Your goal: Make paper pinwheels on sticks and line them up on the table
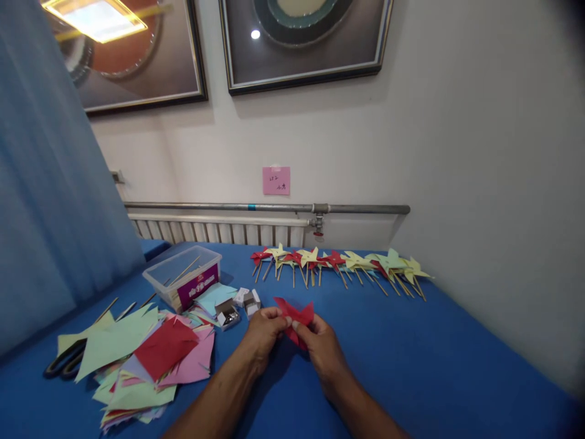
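Note:
A red paper pinwheel [301,315], partly folded, is held above the blue table between both hands. My left hand [267,329] pinches its left side, thumb and fingers closed on the paper. On the right side, my right hand [320,342] grips it with the thumb near the centre. The fingers hide the middle of the paper, so whether a pin is there cannot be seen. Just left of my left hand lie a small open box [227,314] with shiny metal bits and another small white box [251,303].
Several finished pinwheels on sticks [336,261] line the table's back. A clear plastic tub [183,274] holds sticks. At left lie a pile of cut paper squares [137,390], a red square [167,347] and black-handled scissors [68,360]. A blue curtain [55,171] hangs at left.

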`<state>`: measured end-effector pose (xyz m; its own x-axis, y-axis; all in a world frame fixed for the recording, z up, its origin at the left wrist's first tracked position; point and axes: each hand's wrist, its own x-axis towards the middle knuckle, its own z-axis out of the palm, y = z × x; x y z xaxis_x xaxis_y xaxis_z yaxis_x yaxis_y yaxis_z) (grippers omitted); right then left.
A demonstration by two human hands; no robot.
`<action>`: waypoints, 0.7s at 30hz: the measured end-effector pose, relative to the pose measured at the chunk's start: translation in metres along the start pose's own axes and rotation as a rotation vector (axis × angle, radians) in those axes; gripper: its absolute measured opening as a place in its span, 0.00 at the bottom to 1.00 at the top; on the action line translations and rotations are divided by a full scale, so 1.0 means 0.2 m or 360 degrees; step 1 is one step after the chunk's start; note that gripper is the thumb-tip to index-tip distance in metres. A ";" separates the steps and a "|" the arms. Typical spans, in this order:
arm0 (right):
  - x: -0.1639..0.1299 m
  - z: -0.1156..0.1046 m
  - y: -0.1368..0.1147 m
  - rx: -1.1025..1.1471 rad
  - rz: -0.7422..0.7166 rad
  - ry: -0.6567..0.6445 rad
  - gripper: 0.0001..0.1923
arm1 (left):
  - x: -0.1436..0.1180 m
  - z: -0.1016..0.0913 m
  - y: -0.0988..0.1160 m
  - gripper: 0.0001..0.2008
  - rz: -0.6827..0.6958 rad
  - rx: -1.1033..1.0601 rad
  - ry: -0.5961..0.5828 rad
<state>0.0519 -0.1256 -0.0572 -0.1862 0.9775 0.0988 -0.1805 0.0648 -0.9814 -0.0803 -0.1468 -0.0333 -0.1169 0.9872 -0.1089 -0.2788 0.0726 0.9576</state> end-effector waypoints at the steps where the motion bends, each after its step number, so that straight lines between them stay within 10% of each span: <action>1: 0.00 0.00 0.00 0.0007 0.0006 0.0018 0.18 | 0.00 0.00 0.00 0.16 -0.0007 -0.0004 -0.0004; 21: 0.00 -0.03 0.02 -0.0198 -0.0003 0.0067 0.11 | -0.02 0.01 0.02 0.15 0.0072 0.0231 0.0015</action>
<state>0.0568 -0.1241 -0.0618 -0.1445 0.9848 0.0963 -0.0591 0.0886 -0.9943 -0.0800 -0.1497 -0.0286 -0.1356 0.9885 -0.0666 -0.1325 0.0486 0.9900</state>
